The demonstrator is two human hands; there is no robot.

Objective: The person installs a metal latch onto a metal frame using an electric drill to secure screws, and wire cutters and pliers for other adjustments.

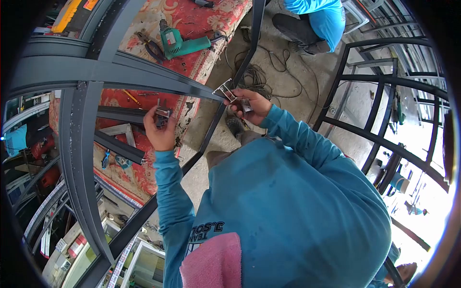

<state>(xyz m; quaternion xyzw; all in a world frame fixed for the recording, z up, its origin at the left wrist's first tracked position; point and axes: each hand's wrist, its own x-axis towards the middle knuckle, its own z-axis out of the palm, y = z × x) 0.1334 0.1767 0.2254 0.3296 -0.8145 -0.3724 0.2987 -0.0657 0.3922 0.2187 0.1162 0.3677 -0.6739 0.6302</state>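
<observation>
Where the long grey bar (156, 77) reaches past the edge of the red cloth (204, 26) in the head view, its open end (224, 91) points toward the person's right hand (255, 103), which is clearly the nearer of the two. That hand's fingers are curled around a small silvery piece (247, 104), with the thumb and fingertips right beside the hollow profile; whether they also press on it, I cannot tell. The bar's long axis runs from the frame crossing on the person's left, over the cloth, to this end, so the profile lies just beyond the right fingertips, on their left. The left hand (160, 133) pinches a small metal fitting (163, 113) between thumb and fingers, above the cloth. It sits on the person's side of the bar, beside its length and well apart from the open end.
</observation>
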